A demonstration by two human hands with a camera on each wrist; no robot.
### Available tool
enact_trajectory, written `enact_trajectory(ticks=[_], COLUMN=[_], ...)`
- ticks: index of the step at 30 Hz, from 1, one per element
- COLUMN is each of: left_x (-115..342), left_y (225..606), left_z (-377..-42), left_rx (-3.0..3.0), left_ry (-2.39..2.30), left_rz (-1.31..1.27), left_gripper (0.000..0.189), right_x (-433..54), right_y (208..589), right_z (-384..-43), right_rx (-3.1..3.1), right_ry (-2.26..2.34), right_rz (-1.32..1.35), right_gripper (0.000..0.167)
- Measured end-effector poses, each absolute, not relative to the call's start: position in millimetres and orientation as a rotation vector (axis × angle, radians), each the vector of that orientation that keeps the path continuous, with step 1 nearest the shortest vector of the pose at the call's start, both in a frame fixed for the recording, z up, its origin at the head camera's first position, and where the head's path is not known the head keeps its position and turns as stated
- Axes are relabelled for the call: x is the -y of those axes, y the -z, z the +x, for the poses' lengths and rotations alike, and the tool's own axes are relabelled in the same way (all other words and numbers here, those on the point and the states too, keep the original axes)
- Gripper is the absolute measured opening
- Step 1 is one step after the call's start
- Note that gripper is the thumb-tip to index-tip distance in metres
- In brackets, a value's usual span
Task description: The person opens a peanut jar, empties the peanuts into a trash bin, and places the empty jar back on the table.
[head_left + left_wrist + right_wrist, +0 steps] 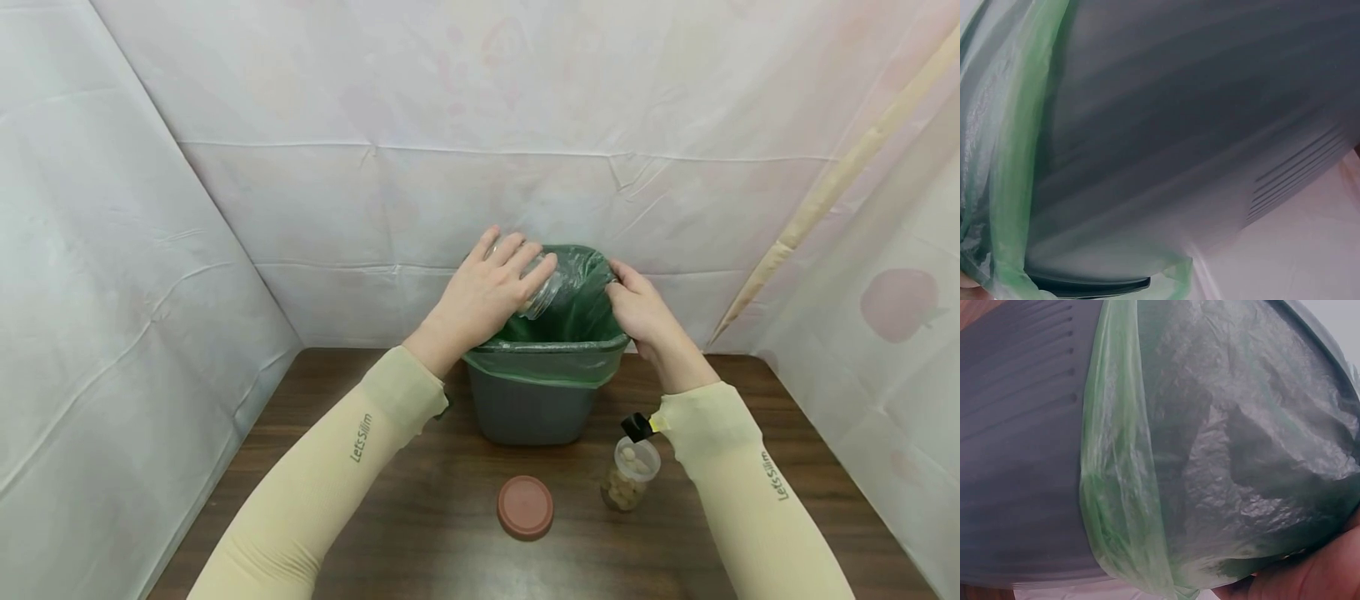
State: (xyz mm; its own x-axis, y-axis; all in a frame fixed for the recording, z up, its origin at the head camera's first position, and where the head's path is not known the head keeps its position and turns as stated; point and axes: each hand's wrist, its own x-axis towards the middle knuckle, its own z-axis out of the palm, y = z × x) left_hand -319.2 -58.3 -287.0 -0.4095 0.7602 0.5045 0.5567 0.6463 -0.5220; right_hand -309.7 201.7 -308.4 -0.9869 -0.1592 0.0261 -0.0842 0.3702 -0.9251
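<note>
A grey trash bin (532, 408) stands on the table, lined with a green plastic bag (573, 312) folded over its rim. With fingers spread round it, my left hand (491, 287) holds a clear jar (542, 298) tilted over the bin's mouth. Part of the jar is hidden under the hand, and its contents cannot be made out. My right hand (641, 308) grips the bin's right rim through the bag. In the left wrist view the bin wall (1197, 112) fills most of the picture. At the right wrist view's lower corner, my hand (1310, 572) meets the bag (1241, 450).
In front of the bin a round reddish-brown lid (526, 507) lies on the dark wood table (420, 517). To its right stands a small clear container (628, 475) with pale brown pieces inside, close to the right forearm. White printed cloth (450, 200) hangs behind and at both sides.
</note>
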Motion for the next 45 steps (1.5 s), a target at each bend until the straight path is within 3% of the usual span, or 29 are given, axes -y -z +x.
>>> enact_trajectory(ticks=[22,28,45], left_x=[61.0,61.7,63.4], left_y=[285.1,285.0,281.4], left_z=[-315.6,-313.9,-314.0], left_rx=[2.083,2.075,2.066], left_ry=[-0.488,-0.449,-0.54], left_rz=[-1.076,-0.974,-1.04], left_gripper=[0.058,0.055,0.058], right_x=[-199.6,-199.4,-199.5], right_y=[308.5,308.3,309.4], right_z=[-309.4,-308.1,-307.7], right_rx=[-2.539,-2.536,-2.517], right_ry=[1.716,1.732,1.736], right_rz=[-0.227,-0.239,-0.208], right_gripper=[0.063,0.064,0.064])
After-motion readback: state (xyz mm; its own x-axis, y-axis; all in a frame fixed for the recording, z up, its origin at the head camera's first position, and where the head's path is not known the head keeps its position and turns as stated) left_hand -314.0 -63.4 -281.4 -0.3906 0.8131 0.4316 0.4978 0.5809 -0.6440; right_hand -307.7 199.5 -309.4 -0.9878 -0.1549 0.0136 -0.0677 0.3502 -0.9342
